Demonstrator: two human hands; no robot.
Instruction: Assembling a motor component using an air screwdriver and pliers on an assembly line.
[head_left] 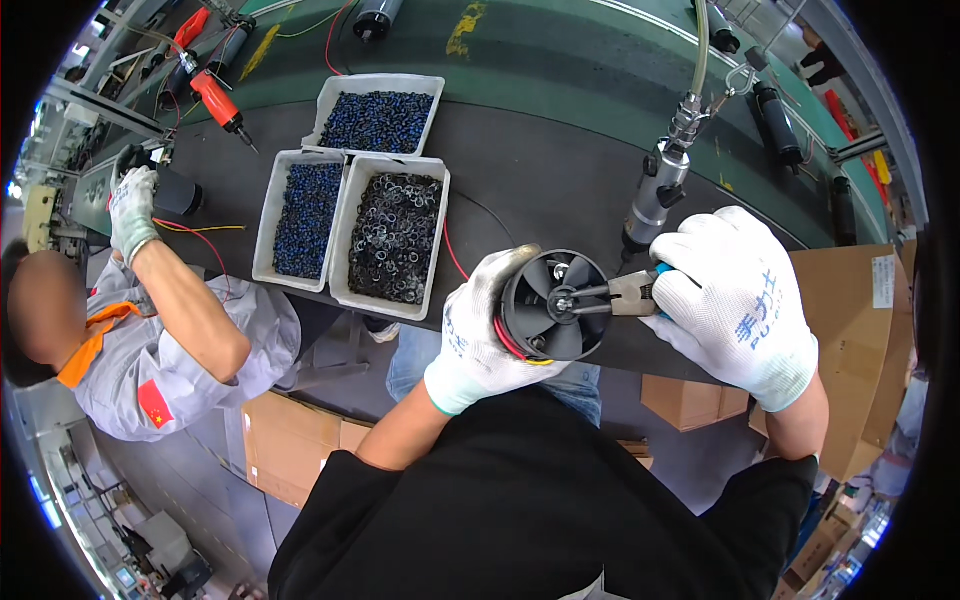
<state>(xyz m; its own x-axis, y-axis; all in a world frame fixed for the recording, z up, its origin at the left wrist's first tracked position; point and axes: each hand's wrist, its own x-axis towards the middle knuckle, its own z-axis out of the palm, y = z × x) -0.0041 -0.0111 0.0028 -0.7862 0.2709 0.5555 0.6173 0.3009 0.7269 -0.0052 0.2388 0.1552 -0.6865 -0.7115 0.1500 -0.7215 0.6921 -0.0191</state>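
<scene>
The left hand (483, 335) was closed around a black fan (545, 317), the right hand (738, 300) around pliers (632, 295) set at its hub (563, 301); white bins (346, 215) were placed left.

Three white bins (380, 306) stood on one desk (545, 170)

Two bins held small blue-black parts (306, 220); one held rings (400, 215). There was one fan (545, 315), one pair of pliers (631, 296), one red power tool (217, 104), one silver tool (660, 192), one co-worker in grey (190, 385), plus the wearer's two hands, left hand (475, 335) and right hand (735, 290).
</scene>
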